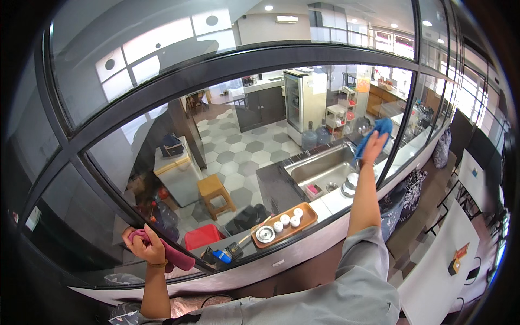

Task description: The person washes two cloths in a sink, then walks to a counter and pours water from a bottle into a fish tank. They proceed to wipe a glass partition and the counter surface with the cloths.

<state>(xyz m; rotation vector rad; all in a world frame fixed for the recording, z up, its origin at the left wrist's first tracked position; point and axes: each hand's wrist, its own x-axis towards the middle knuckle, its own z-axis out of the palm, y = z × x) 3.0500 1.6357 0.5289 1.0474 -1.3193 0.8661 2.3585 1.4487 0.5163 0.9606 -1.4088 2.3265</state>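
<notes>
My right hand (374,147) is stretched out at the right, its palm side pressing a blue cloth (381,129) flat against the window glass (284,97). At the lower left my left hand (147,244) grips a bunched dark-pink cloth (178,256), which hangs down beside the black window frame (118,207). Behind the glass, below my right hand, lies a steel sink (319,166). A wooden tray (286,227) with several small white pieces and a round metal dish (265,234) rests on the ledge between my hands.
Beyond the glass stand a wooden stool (213,191), a red plastic stool (202,237), a chest freezer (178,174) and a glass-door fridge (302,105). A blue object (222,256) lies on the sill. White tables (440,256) stand at the right; filled bags lean on the low wall.
</notes>
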